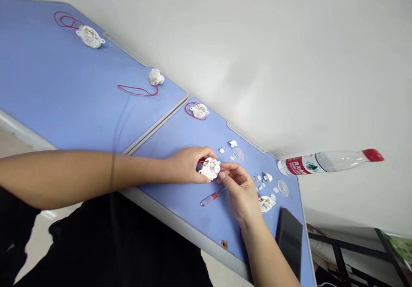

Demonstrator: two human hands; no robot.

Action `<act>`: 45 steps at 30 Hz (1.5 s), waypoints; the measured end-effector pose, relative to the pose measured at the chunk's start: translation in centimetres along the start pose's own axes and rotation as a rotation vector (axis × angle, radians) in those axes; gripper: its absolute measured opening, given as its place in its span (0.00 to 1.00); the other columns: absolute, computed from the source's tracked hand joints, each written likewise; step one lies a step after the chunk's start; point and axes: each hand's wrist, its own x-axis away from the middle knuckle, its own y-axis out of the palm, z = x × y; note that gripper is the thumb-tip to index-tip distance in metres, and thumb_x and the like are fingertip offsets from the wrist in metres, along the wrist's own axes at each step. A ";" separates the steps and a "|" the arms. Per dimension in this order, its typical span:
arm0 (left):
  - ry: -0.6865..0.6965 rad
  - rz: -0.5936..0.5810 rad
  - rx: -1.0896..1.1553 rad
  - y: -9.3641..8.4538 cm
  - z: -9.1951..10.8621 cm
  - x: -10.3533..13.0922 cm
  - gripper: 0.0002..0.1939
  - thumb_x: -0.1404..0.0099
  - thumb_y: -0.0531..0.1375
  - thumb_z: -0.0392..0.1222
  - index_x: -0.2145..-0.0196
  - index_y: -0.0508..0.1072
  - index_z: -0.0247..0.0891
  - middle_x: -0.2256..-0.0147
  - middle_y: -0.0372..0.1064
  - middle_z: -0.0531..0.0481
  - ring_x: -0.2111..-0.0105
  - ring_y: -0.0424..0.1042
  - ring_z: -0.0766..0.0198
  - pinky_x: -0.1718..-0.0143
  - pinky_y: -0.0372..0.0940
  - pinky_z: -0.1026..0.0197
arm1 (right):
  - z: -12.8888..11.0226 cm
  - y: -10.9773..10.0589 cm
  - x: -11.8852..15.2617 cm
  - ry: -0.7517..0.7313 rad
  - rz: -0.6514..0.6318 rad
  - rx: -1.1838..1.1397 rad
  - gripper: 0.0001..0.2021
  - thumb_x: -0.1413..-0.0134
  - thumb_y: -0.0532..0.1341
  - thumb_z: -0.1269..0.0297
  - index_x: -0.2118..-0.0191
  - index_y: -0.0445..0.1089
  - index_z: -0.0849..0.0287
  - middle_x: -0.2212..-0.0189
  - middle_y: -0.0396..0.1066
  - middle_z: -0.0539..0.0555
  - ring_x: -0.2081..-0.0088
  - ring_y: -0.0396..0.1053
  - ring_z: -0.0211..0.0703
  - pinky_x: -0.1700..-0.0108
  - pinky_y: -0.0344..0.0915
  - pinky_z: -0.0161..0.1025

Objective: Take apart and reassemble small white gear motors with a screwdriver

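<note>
My left hand (189, 165) is closed round the edge of a small white round casing with a red wire (211, 169), its face turned up. From the other side, the thumb and forefinger of my right hand (240, 188) pinch at the casing's right rim; anything smaller between those fingertips is too small to make out. Below the casing, a screwdriver (209, 199) with a clear and red handle lies on the blue table (180, 205), its tip end partly behind my right hand. Beyond my right wrist sits another opened white casing (266, 203), partly covered.
Clear round covers (237, 154) and small white parts (233, 143) lie towards the wall. A water bottle (309, 163) stands at the far corner, and a black phone (289, 240) lies on the right. Assembled casings with red wires (90, 37) rest further left.
</note>
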 end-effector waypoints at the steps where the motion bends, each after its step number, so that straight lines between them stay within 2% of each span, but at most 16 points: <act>1: -0.003 -0.005 -0.011 -0.1 0.0 0.0 0.22 0.50 0.67 0.41 0.56 0.69 0.40 0.60 0.74 0.51 0.61 0.73 0.60 0.61 0.66 0.61 | 0.0 0.2 0.0 0.033 -0.014 -0.045 0.10 0.54 0.69 0.62 0.63 0.75 0.55 0.73 0.71 0.48 0.71 0.67 0.38 0.65 0.66 0.37; 6: 0.010 -0.022 -0.027 -0.1 -0.4 0.0 0.22 0.49 0.66 0.40 0.56 0.69 0.39 0.58 0.74 0.50 0.58 0.73 0.58 0.58 0.67 0.59 | -0.4 0.7 -0.2 0.148 -0.038 -0.208 0.13 0.59 0.72 0.62 0.65 0.74 0.57 0.70 0.72 0.50 0.70 0.68 0.38 0.68 0.67 0.35; 20: 0.128 0.009 -0.219 0.2 -0.4 0.4 0.23 0.50 0.67 0.38 0.55 0.69 0.41 0.59 0.74 0.52 0.57 0.72 0.58 0.53 0.65 0.59 | -0.4 1.1 -0.4 0.157 -0.037 -0.350 0.17 0.63 0.73 0.68 0.66 0.67 0.57 0.74 0.71 0.45 0.75 0.66 0.32 0.71 0.65 0.31; 25: 0.111 0.007 -0.188 0.3 -0.7 0.4 0.24 0.51 0.67 0.38 0.55 0.70 0.41 0.59 0.74 0.51 0.57 0.72 0.57 0.52 0.65 0.58 | -0.1 1.0 -0.6 0.176 -0.048 -0.357 0.18 0.64 0.72 0.68 0.65 0.67 0.57 0.74 0.71 0.45 0.76 0.65 0.32 0.72 0.64 0.31; 31: 0.020 -0.063 0.002 0.1 -1.0 0.1 0.24 0.51 0.67 0.37 0.55 0.69 0.40 0.60 0.74 0.52 0.60 0.74 0.59 0.57 0.67 0.60 | -0.2 0.7 -0.6 0.182 -0.085 -0.246 0.18 0.61 0.71 0.65 0.61 0.68 0.57 0.72 0.72 0.47 0.74 0.69 0.35 0.69 0.67 0.35; 35: -0.016 -0.073 0.083 -0.1 -1.3 -0.1 0.24 0.51 0.67 0.38 0.55 0.69 0.40 0.59 0.73 0.51 0.59 0.74 0.58 0.56 0.68 0.59 | -0.4 -0.3 -0.9 0.119 -0.035 -0.096 0.14 0.57 0.68 0.60 0.63 0.70 0.57 0.69 0.73 0.51 0.71 0.70 0.39 0.66 0.67 0.38; 40: -0.051 -0.095 0.170 -0.3 -1.6 -0.3 0.25 0.51 0.68 0.39 0.55 0.69 0.39 0.58 0.73 0.49 0.56 0.74 0.56 0.56 0.68 0.57 | -0.3 -1.8 -1.6 -0.125 0.133 0.403 0.08 0.50 0.61 0.60 0.68 0.73 0.58 0.73 0.72 0.52 0.73 0.66 0.41 0.68 0.63 0.39; 42: -0.051 -0.090 0.190 -0.3 -1.7 -0.3 0.25 0.51 0.68 0.40 0.55 0.68 0.39 0.58 0.73 0.48 0.56 0.73 0.55 0.55 0.68 0.56 | -0.6 -1.9 -1.5 -0.200 0.121 0.615 0.08 0.48 0.58 0.63 0.69 0.74 0.58 0.72 0.73 0.53 0.71 0.67 0.43 0.67 0.62 0.39; 45: -0.052 -0.096 0.199 -0.3 -1.8 -0.4 0.25 0.51 0.68 0.41 0.54 0.68 0.39 0.57 0.73 0.47 0.55 0.73 0.54 0.54 0.68 0.55 | -1.7 -1.6 -0.8 -0.194 -0.014 0.934 0.10 0.47 0.55 0.69 0.70 0.75 0.58 0.71 0.74 0.54 0.69 0.68 0.44 0.66 0.60 0.38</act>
